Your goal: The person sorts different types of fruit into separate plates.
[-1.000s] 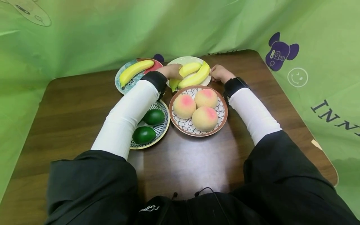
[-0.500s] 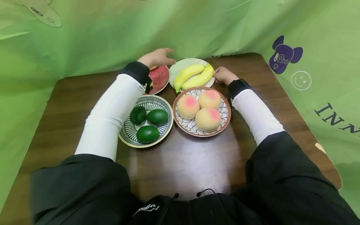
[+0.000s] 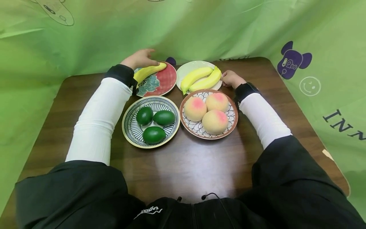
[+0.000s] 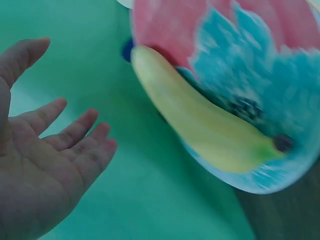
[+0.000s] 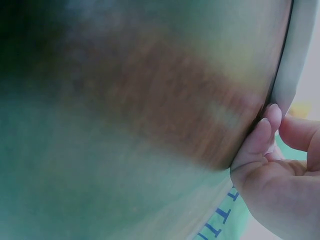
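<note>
Left hand (image 4: 40, 165): fingers spread, empty, beside banana (image 4: 200, 127) overhanging red plate (image 3: 160, 83); a careless grab risked toppling it. Right hand (image 3: 230, 79): pinched white plate (image 3: 185, 68) rim.

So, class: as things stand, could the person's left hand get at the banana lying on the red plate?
Probably yes. The left hand is open right beside the banana on the red plate, and nothing lies between them; its fingers are spread, holding nothing.
</note>
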